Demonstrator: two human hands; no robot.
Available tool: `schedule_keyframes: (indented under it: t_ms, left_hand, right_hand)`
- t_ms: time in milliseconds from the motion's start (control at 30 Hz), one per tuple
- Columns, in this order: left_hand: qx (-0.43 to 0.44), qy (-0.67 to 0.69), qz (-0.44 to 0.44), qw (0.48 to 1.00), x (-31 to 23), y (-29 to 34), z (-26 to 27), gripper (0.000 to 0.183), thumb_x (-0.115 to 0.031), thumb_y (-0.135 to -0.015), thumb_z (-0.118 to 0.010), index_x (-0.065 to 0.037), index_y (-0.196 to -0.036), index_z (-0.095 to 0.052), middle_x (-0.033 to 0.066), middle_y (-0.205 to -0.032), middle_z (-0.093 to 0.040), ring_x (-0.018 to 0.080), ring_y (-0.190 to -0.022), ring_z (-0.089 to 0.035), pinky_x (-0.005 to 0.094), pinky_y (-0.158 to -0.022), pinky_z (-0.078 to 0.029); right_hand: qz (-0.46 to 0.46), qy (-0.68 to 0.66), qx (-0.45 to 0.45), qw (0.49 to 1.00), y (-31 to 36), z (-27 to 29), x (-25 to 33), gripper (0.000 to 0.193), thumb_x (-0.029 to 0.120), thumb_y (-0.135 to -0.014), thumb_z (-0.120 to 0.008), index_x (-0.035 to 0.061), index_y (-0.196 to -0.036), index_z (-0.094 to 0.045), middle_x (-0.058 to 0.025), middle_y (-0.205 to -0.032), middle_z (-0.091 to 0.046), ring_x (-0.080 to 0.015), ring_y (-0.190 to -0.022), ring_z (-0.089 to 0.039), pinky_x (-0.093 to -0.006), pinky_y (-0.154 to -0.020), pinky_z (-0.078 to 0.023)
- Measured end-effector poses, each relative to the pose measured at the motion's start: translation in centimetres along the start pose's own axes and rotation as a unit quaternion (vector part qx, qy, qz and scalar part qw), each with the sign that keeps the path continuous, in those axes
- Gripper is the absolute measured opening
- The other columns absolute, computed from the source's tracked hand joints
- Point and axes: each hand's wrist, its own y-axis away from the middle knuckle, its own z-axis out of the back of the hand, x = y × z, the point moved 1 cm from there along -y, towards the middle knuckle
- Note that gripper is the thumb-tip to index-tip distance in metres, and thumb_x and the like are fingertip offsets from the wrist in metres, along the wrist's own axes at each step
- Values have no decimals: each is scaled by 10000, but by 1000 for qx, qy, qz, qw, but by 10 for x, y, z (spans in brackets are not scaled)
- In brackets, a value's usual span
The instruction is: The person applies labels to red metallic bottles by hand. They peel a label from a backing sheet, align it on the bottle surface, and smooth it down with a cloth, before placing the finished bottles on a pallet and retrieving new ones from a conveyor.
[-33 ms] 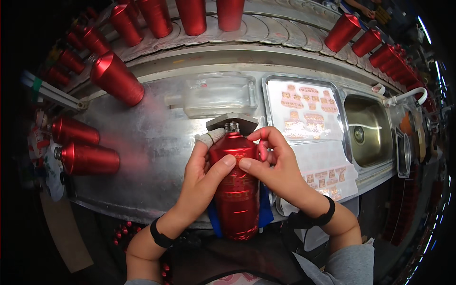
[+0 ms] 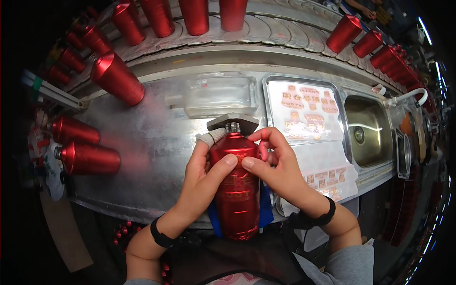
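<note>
A glossy red bottle with gold markings lies in front of me, its bare threaded neck pointing away. The neck rests at a grey angular block. My left hand grips the bottle's left side, thumb pressed on the front just below the shoulder. White wrapping covers one of its fingers. From the right, my right hand holds the bottle, thumb beside the left one and bent forefinger at the shoulder. Between the thumbs is a small gold design. Blue cloth shows under the bottle; the hands hide part of its sides.
A clear shallow tub stands beyond the block. On the right, a metal tray bears sheets of gold and red transfers, beside a sink. Red bottles stand or lie left; more ride the conveyor behind.
The red bottles on the conveyor have shifted slightly to the right. My thumbs have moved a little apart on the bottle; otherwise my hands stay in place.
</note>
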Motion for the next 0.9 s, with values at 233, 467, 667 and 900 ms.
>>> schedule_keyframes:
  t_ms: [233,467,667,900]
  left_hand:
    - [0,-14,-12,1000,2,0,1,522,-149,-932,-622,-3,-1380,-397,122,-1300,-527,171,-1169,-534,316,-1004,-435]
    - [-3,-8,-2,1000,-4,-5,-3,480,-145,-927,-635,2,-1341,-444,102,-1213,-587,152,-1113,-564,305,-962,-455]
    - [3,-32,8,999,1,-5,-2,477,-139,-933,-627,1,-1348,-437,107,-1227,-579,148,-1116,-560,303,-965,-453]
    - [-9,-25,46,999,10,17,11,642,-130,-934,-614,0,-1468,-282,161,-1384,-474,196,-1245,-498,331,-1039,-411]
  right_hand:
    - [-5,-13,7,1000,0,0,-3,401,159,-840,-757,53,-1142,-514,48,-828,-353,13,-663,-335,-136,-579,-319]
    - [-20,-23,8,999,-4,3,5,374,184,-851,-750,45,-1117,-527,54,-807,-355,2,-708,-336,-142,-615,-332]
    - [12,17,8,1000,-3,4,-2,350,193,-868,-730,38,-1112,-534,56,-802,-361,1,-722,-358,-148,-637,-340]
    - [-45,-75,13,996,14,18,-13,293,174,-952,-609,43,-1200,-524,41,-828,-480,8,-641,-409,-155,-549,-334]
